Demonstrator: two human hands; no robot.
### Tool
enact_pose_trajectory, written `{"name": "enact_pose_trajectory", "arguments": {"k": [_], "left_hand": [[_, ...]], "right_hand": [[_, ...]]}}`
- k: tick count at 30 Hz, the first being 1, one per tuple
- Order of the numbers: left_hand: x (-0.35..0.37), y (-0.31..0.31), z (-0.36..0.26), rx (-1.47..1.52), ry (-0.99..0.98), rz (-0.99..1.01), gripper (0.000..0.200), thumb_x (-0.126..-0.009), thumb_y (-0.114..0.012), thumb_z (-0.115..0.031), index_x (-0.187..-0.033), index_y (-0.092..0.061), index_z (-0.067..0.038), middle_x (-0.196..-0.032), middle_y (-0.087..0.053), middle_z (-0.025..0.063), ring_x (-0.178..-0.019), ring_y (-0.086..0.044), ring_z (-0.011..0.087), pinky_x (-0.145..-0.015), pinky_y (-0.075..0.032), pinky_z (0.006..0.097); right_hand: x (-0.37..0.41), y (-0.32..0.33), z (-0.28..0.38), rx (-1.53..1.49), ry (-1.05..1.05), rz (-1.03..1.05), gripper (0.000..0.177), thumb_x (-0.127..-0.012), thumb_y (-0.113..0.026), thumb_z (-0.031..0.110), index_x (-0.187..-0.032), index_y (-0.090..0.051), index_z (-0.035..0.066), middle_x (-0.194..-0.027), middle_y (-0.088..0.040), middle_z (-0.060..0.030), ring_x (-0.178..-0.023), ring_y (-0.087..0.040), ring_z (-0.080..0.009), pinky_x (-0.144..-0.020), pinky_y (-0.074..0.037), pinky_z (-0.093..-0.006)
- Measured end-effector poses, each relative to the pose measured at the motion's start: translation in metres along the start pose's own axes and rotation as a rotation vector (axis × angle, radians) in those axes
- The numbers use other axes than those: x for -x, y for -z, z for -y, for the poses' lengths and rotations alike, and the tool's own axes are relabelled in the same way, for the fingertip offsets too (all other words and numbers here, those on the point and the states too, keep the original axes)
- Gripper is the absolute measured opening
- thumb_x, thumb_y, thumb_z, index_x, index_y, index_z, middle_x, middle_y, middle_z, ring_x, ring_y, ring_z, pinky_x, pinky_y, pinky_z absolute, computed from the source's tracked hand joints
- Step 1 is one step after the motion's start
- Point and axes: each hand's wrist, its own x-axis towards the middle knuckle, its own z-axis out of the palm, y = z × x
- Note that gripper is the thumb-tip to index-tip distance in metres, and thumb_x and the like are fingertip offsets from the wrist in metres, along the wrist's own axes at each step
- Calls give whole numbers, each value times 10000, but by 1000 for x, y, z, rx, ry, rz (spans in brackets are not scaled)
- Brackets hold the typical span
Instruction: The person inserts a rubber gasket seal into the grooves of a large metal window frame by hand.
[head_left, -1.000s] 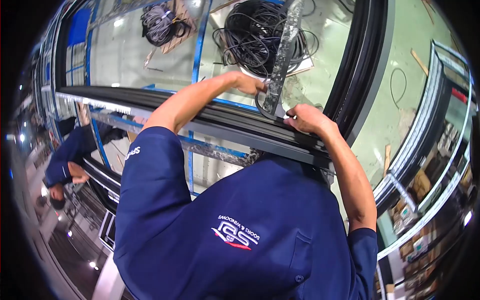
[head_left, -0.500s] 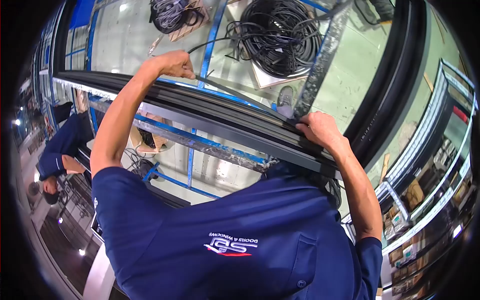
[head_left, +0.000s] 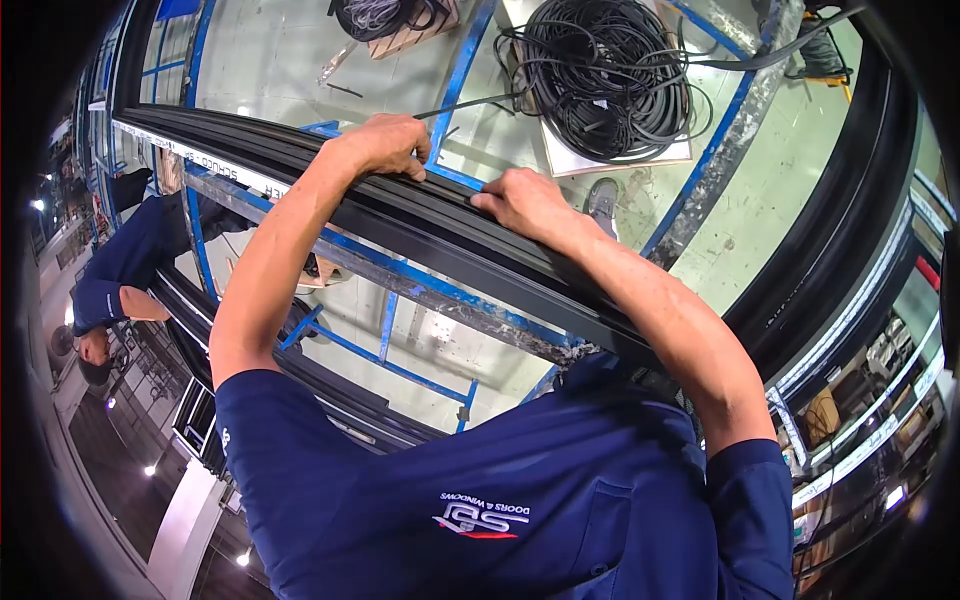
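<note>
A long black window or door frame profile [head_left: 450, 235] lies across blue metal supports in front of me. My left hand [head_left: 385, 148] is closed in a pinch at its far edge, on a thin black rubber gasket strip [head_left: 465, 104] that leads back toward a coil. Just to the right, my right hand [head_left: 525, 203] is closed too, with thumb and fingertips pressed against the grooved edge of the profile. The strip under those fingers is mostly hidden. The large coil of black gasket [head_left: 605, 80] rests on a pale board beyond the frame.
Blue paint-spattered rails [head_left: 725, 140] cross beneath and beyond the frame. A smaller bundle of black strip [head_left: 385, 15] sits on a wooden piece at the top. At the left, another person [head_left: 140, 265] in dark blue bends over. A shoe [head_left: 602, 205] shows on the floor.
My right hand has moved left along the profile, close to my left hand. The stretch of strip that hung between the hands no longer shows. The view has shifted slightly.
</note>
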Motion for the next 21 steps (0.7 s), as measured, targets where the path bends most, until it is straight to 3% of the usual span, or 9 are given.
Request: {"name": "enact_pose_trajectory", "arguments": {"k": [5, 8, 11, 13, 15, 17, 20, 21], "left_hand": [[-9, 2, 0, -85, 5, 94, 281, -759, -801, -255, -968, -762, -71, -917, -721, 199, -920, -688, 365, -799, -516, 466], [-13, -1, 0, -112, -16, 120, 238, -769, -792, -249, -891, -753, -48, -878, -723, 173, -901, -688, 371, -802, -526, 458], [-14, -8, 0, -190, -70, 86, 226, -795, -761, -226, -959, -755, -71, -896, -714, 193, -887, -673, 393, -783, -517, 468], [-16, -12, 4, -172, -82, 77, 215, -800, -756, -230, -948, -752, -75, -896, -713, 191, -888, -670, 395, -778, -515, 472], [-14, -9, 6, -159, -84, 67, 225, -810, -755, -272, -937, -749, -86, -877, -712, 179, -880, -666, 391, -774, -508, 471], [-13, -3, 6, -135, -75, 83, 238, -819, -754, -291, -934, -748, -82, -855, -710, 171, -872, -665, 387, -769, -504, 464], [-16, -4, 6, -74, -94, 133, 269, -845, -740, -326, -930, -745, -71, -821, -699, 172, -857, -666, 370, -760, -498, 451], [-19, -8, 6, -41, -111, 151, 274, -849, -735, -330, -929, -744, -67, -822, -698, 176, -857, -667, 369, -761, -497, 452]], "right_hand": [[-32, -16, 13, -4, 19, -41, 337, -929, -640, 361, -1002, -762, 56, -925, -722, -210, -905, -687, -391, -829, -529, -463], [-51, -31, 17, -59, 7, -62, 321, -919, -647, 347, -969, -767, 54, -895, -721, -210, -885, -689, -393, -810, -531, -468], [-58, -31, 24, -5, -87, -74, 334, -874, -678, 370, -911, -772, 52, -847, -716, -209, -841, -691, -395, -769, -535, -474], [-58, -29, 29, 55, -145, -38, 365, -857, -694, 410, -951, -779, 68, -860, -729, -194, -814, -700, -363, -773, -539, -447], [-60, -20, 28, -53, -182, 68, 369, -844, -713, 430, -963, -783, 87, -909, -734, -185, -892, -699, -345, -821, -535, -444], [-56, -10, 6, -172, -142, 165, 373, -861, -715, 435, -1033, -781, 110, -964, -740, -178, -952, -700, -315, -872, -526, -420], [-16, -8, -38, -272, 29, 174, 383, -913, -687, 383, -1039, -760, 29, -886, -743, -179, -811, -708, -253, -790, -531, -381], [-5, -8, -44, -208, -62, 132, 337, -926, -678, 355, -1035, -764, 48, -910, -744, -181, -811, -712, -290, -789, -534, -390]]}}
